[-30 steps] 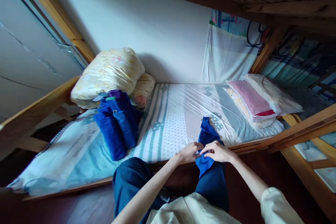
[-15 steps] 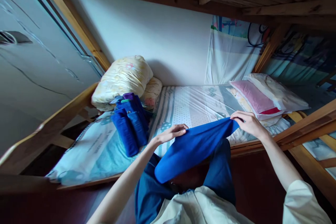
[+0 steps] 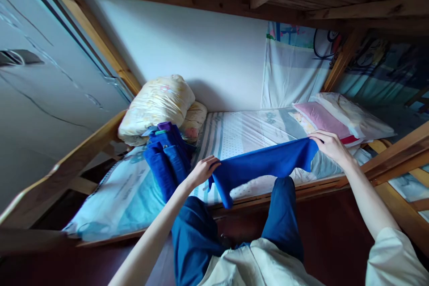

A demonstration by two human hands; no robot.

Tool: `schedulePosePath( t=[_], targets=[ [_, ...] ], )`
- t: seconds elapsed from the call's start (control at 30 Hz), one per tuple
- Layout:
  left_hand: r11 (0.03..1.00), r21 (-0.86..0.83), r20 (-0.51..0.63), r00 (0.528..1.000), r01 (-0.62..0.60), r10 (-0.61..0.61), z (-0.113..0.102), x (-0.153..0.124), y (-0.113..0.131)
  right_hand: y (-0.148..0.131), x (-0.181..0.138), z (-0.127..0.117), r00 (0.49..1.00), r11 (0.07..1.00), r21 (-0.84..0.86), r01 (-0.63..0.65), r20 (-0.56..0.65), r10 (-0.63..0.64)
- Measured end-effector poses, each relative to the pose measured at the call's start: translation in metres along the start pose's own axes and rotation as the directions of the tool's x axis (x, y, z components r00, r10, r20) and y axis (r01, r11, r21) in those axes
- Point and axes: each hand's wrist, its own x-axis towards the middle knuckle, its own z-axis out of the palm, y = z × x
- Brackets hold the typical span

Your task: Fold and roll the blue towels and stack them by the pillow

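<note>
A blue cloth (image 3: 261,163) is stretched in the air between my two hands, over the front edge of the bed and just above my knees. My left hand (image 3: 205,170) is closed on its left end, where a loose flap hangs down. At the upper right corner, my right hand (image 3: 326,143) pinches the cloth between thumb and fingers. Whether it is a towel or a garment I cannot tell. Left of my left hand, several rolled or folded blue cloths (image 3: 164,165) lie on the bed, with a purple one (image 3: 165,126) at the back.
The lower bunk has a patterned sheet (image 3: 231,132). A yellow quilt (image 3: 157,107) is bundled at its left end, and a pink pillow (image 3: 320,118) lies at the right. Wooden slats of the upper bunk (image 3: 214,2) hang overhead. A wooden rail (image 3: 395,156) runs along the right.
My hands have moved farther apart, left hand leftward and right hand up and rightward. The blue cloth, earlier drooping toward my lap, is now pulled out wider and higher.
</note>
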Motion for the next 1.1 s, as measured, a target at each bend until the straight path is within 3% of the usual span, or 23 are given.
schedulePosePath(
  t=[0.1,0.23,0.4,0.57,0.8,0.97,1.1],
  targets=[
    [0.991,0.130,-0.144,0.989,0.014,0.005,-0.017,0.008,-0.012,0.010,0.000,0.004,1.000,0.999,-0.037,-0.019,-0.016,0.019],
    [0.977,0.197,-0.223,0.974,0.075,-0.030,-0.029,0.012,-0.034,0.015,-0.001,0.000,0.992,0.995,-0.080,-0.058,-0.116,0.048],
    [0.975,0.204,-0.234,0.971,0.092,-0.043,-0.024,-0.005,-0.060,0.028,-0.015,-0.003,0.987,0.991,-0.086,-0.099,-0.134,0.087],
    [0.940,0.272,-0.216,0.965,0.206,-0.149,-0.031,-0.019,-0.072,0.061,-0.031,0.017,0.983,0.985,-0.045,-0.168,-0.085,0.163],
    [0.862,0.411,-0.211,0.951,0.296,-0.226,-0.079,0.005,-0.074,0.101,-0.017,0.054,0.960,0.960,-0.049,-0.276,0.039,0.278],
    [0.850,0.452,-0.247,0.954,0.269,-0.170,-0.124,0.024,-0.068,0.114,0.011,0.057,0.956,0.956,-0.004,-0.294,-0.004,0.294],
    [0.853,0.430,-0.300,0.938,0.297,-0.175,-0.141,0.025,-0.065,0.118,0.015,0.056,0.956,0.956,-0.001,-0.294,-0.007,0.294]
  ],
)
